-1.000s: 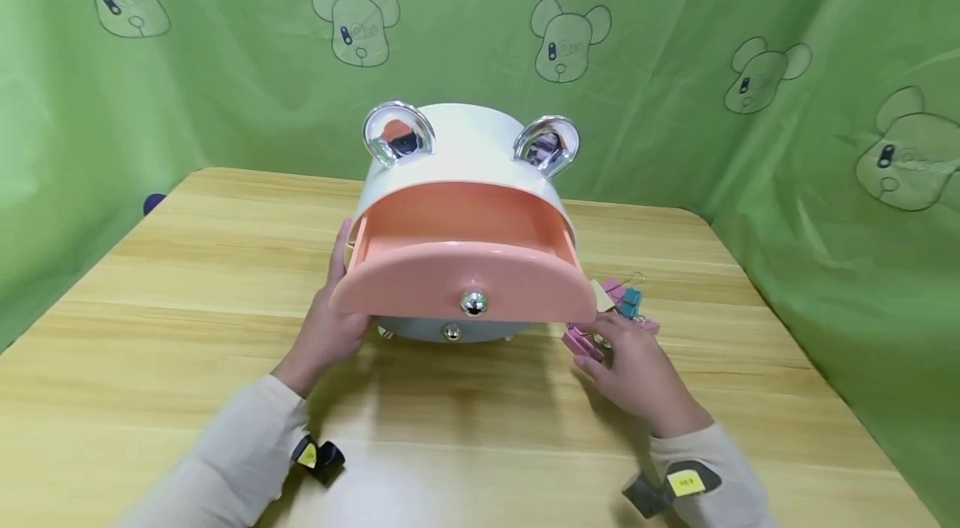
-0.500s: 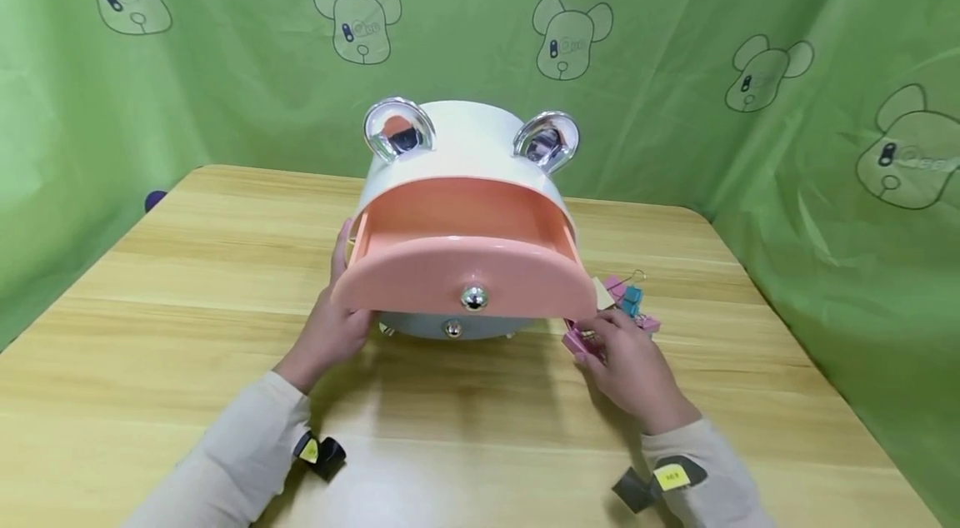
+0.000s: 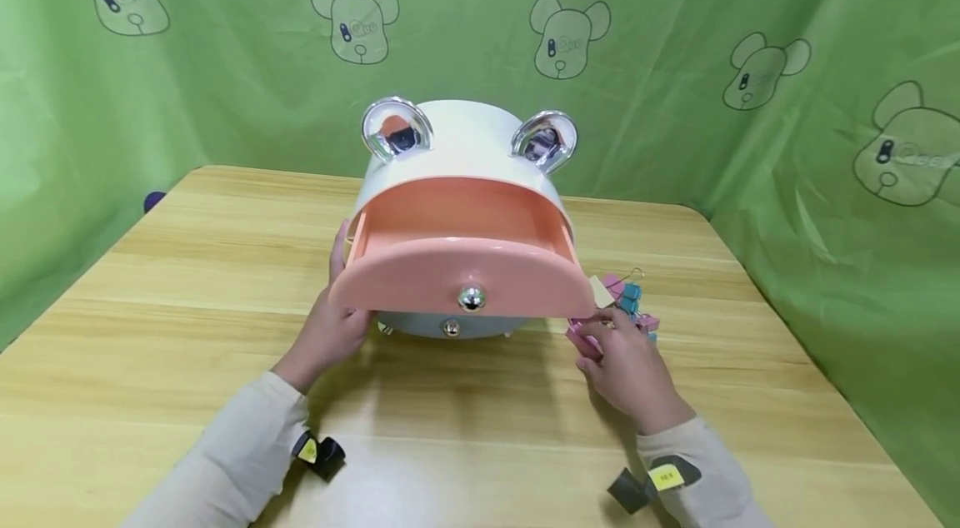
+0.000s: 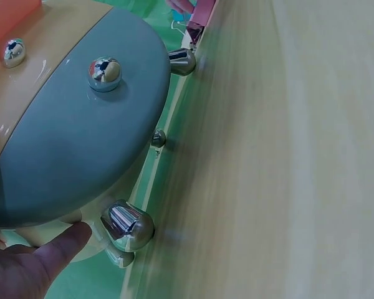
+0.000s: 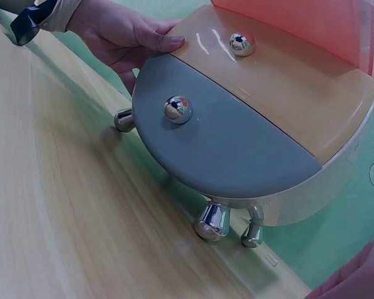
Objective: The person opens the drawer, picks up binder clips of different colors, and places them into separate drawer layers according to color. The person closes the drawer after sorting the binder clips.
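Note:
A white, rounded drawer organizer (image 3: 472,132) with two shiny round ears stands mid-table in the head view. Its pink top drawer (image 3: 461,282) is pulled out and looks bare inside. Below it sit a tan drawer (image 5: 280,87) and a grey-blue drawer (image 5: 224,137), both pushed in. My left hand (image 3: 333,336) grips the organizer's left side, thumb on the front edge in the right wrist view. At the organizer's right, my right hand (image 3: 633,366) pinches a pink binder clip (image 3: 583,339) close to the table, partly hidden by the fingers.
More pink and teal binder clips (image 3: 632,297) lie in a small heap beyond the right hand, with a pale yellow piece (image 3: 601,292) beside them. Short metal feet (image 5: 213,221) hold the organizer off the wooden table (image 3: 187,286). Green printed cloth (image 3: 465,28) hangs behind and at both sides.
My right hand and forearm have shifted slightly left, the fingers closing in around the pink binder clip. My left hand and the organizer have stayed in place.

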Motion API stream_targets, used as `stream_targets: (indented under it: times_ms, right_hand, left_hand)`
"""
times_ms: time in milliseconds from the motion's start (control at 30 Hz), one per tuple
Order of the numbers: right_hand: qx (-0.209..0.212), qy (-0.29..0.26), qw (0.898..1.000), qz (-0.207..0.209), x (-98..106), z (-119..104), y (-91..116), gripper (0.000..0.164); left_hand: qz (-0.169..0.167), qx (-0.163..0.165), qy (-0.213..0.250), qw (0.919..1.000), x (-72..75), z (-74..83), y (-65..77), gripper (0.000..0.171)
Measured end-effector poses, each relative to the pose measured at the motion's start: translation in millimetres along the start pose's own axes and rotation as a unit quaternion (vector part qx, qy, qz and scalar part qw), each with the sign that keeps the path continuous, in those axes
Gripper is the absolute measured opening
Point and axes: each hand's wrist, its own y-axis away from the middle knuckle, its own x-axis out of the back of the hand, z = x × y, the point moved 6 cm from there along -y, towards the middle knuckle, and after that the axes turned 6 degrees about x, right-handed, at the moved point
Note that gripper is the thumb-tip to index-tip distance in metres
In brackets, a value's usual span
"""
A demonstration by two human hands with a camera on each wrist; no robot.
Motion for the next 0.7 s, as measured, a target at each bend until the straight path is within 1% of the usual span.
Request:
stream_targets:
  times_ms: [133,267,367,533,700]
  right_hand:
    - [-0.003,0.003,1.000,0.002,1.1,0.2,1.0,0.031]
    - [-0.010,0.007,1.000,-0.010,-0.2,0.0,2.1,0.034]
    - [-0.010,0.010,1.000,-0.012,-1.7,-0.5,1.0,0.029]
    - [0.001,0.011,1.000,0.004,-1.2,-1.6,-1.1,0.019]
    - [0.018,-0.001,1.000,0.024,0.3,-2.5,-2.2,0.018]
  left_hand:
    - [-0.002,0.000,0.007,1.0000,0.0,-1.1,0.5,0.087]
    - [-0.005,-0.009,0.016,0.9998,-0.6,-1.9,0.7,0.085]
    - [-0.006,-0.012,0.020,0.9997,-0.2,-2.5,0.1,0.084]
    - [-0.008,-0.011,0.016,0.9998,1.8,-4.1,-2.4,0.085]
    - [-0.007,-0.015,0.003,0.9999,3.6,-6.0,-4.0,0.084]
